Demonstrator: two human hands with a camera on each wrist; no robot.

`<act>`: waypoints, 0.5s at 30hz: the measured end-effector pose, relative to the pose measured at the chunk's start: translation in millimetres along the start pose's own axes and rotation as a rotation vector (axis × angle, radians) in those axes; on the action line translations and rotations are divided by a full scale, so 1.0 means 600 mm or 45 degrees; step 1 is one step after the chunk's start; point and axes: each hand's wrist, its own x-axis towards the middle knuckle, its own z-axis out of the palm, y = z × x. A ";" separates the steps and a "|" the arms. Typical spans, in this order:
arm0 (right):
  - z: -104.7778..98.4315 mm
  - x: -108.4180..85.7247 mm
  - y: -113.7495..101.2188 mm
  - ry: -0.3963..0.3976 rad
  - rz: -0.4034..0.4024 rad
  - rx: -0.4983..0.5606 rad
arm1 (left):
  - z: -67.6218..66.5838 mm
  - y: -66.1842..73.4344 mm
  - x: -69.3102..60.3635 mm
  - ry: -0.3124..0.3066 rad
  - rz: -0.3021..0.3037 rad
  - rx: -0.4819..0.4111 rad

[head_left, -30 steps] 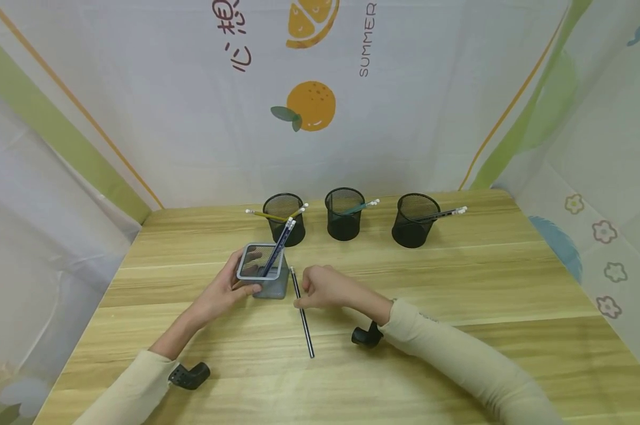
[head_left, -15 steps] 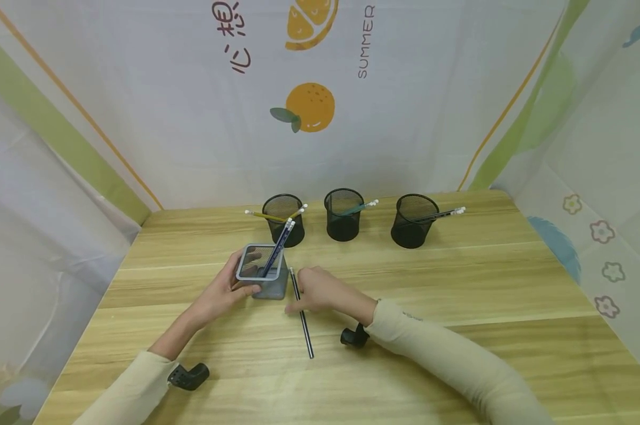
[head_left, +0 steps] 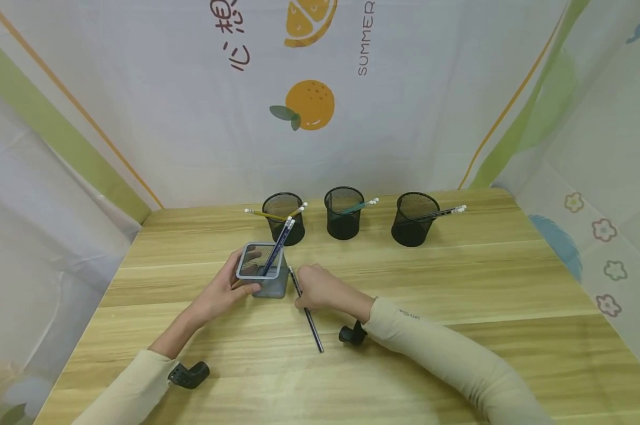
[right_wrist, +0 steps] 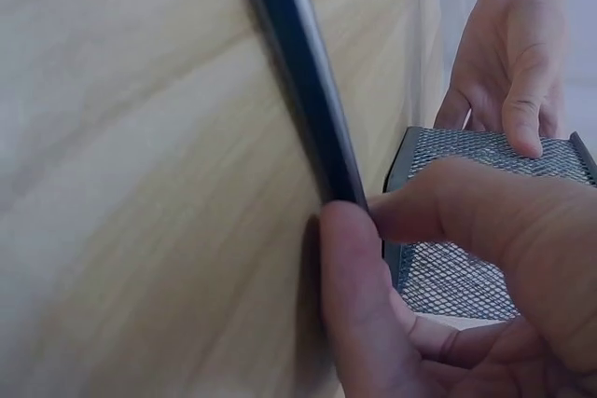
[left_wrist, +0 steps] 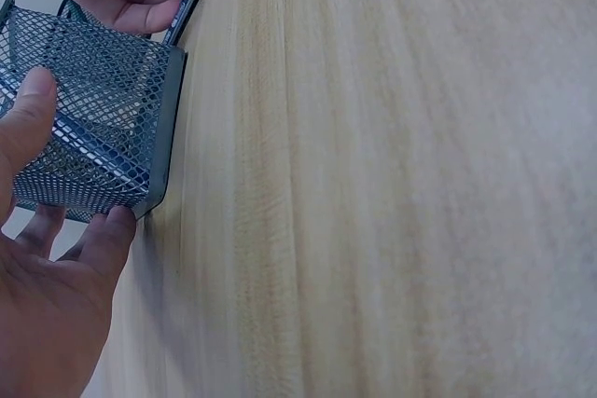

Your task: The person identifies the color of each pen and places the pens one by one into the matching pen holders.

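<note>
My left hand (head_left: pixel 219 298) grips a square grey mesh pen holder (head_left: pixel 271 288) by its side, the thumb on the near face and the fingers around the far side. Two dark blue pencils (head_left: pixel 279 245) with white erasers lean inside it. Just right of the holder, my right hand (head_left: pixel 322 289) pinches a dark pencil (head_left: pixel 312 327) between thumb and fingers. In the right wrist view the dark pencil (right_wrist: pixel 303 81) lies close along the table, the thumb and a finger on its sides. The left wrist view shows the mesh holder (left_wrist: pixel 93 100) with its base edge near the tabletop.
Three round black mesh cups stand along the back: the left cup (head_left: pixel 293 233) with yellow pencils, the middle cup (head_left: pixel 343 227) with green ones, the right cup (head_left: pixel 409 233) with black ones. A printed white curtain (head_left: pixel 192 147) hangs behind the wooden table (head_left: pixel 458 295).
My right hand has shifted slightly left and closed its thumb and fingers on the dark pencil. The pencil's near end has swung a little to the right. My left hand stays on the holder.
</note>
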 end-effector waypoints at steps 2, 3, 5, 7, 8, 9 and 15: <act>-0.001 0.000 0.001 -0.005 0.007 0.006 | 0.000 0.000 0.000 -0.002 0.000 0.001; -0.001 0.000 0.001 -0.004 0.009 0.011 | 0.000 0.000 0.000 -0.003 0.001 0.002; -0.002 0.000 0.004 -0.009 0.012 0.032 | -0.001 0.000 0.000 -0.003 0.000 0.003; -0.003 0.000 0.007 -0.017 0.018 0.060 | -0.001 0.000 0.000 -0.004 -0.004 0.002; -0.003 0.000 0.008 -0.022 0.024 0.070 | -0.001 0.001 0.000 -0.003 -0.007 0.000; -0.004 0.000 0.009 -0.029 0.032 0.090 | -0.001 0.001 0.000 -0.002 -0.008 -0.003; -0.012 -0.005 0.015 -0.051 0.077 0.160 | -0.001 0.003 -0.001 -0.001 -0.007 -0.012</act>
